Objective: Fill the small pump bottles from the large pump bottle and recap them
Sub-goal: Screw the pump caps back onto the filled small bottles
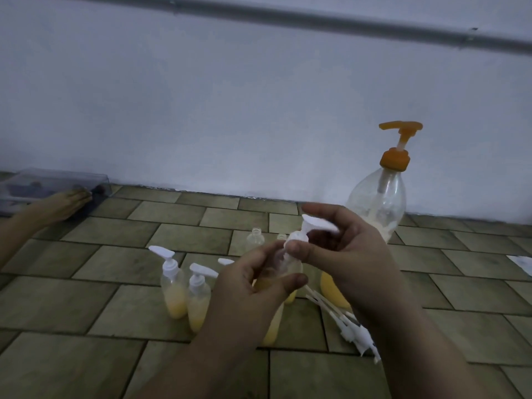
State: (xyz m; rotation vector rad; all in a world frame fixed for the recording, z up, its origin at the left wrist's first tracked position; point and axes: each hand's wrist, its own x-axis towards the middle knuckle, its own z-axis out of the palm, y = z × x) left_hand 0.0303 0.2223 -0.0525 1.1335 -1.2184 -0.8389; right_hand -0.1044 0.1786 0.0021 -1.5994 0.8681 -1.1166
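the left hand [253,283] is curled around a small bottle [280,272], thumb across the front and the other fingers wrapped behind, holding it up above the tiled floor [86,298]. the bottle is clear, with yellow liquid in its lower part. the right hand [345,251] pinches the white pump cap [311,230] at the bottle's neck, thumb and forefinger pressed on the collar, the remaining fingers loosely bent behind it. whether the cap is fully seated cannot be told through the blur.

just left of the hands stand two capped small bottles [184,286], touching each other, each part filled with yellow. behind the hands stands an open empty bottle [255,239] with no cap. loose white pump caps [354,332] with long tubes lie on the floor under the right wrist. the large pump bottle [380,197], with an orange pump, stands upright near the wall, behind the right hand, a little pale liquid left at its bottom.

no label or writing can be read on any bottle.
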